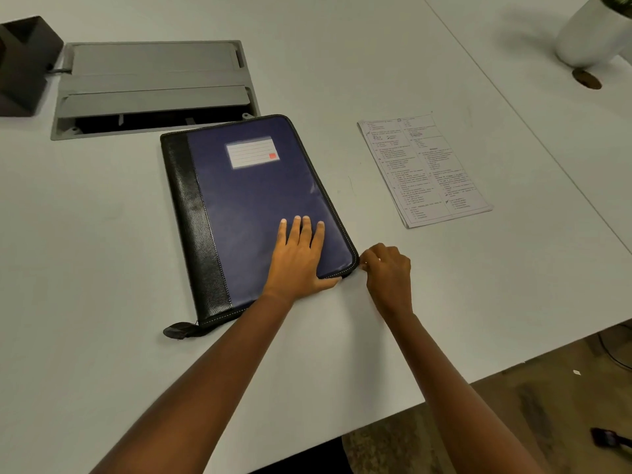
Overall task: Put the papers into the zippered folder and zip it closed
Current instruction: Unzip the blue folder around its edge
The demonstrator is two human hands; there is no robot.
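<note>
White desk (102, 234) fills most of the frame, with floor showing at the lower right. At the upper left stand a dark box (24, 63) and a grey hatch (154, 87) set into the desk, neither touching the task's things.

Centre frame lies the folder (246, 186), cover down and closed, with a black tab (181, 330) trailing off its lower left corner. The left hand (297, 258) lies flat on the cover near the lower right corner, fingers straight and slightly spread, thumb along the lower edge, pressing it down. Just right of it, the right hand (388, 268) has its fingers curled and pinched at the zip (346, 234) where it rounds that corner; the pull itself is hidden.

Further right the papers (424, 169) lie in a flat stack, apart from the folder and untouched. A white pot (588, 35) stands at the upper right.

The plain risk is order: with the papers still out, a zip run shut leaves the task undone, so the folder must open first. The zip sits on a tight curve here, and a sideways tug may jam it or drag the folder across the smooth desk if the flat hand eases. Later, loose sheets may fan apart when lifted, or an edge may catch in the teeth.
</note>
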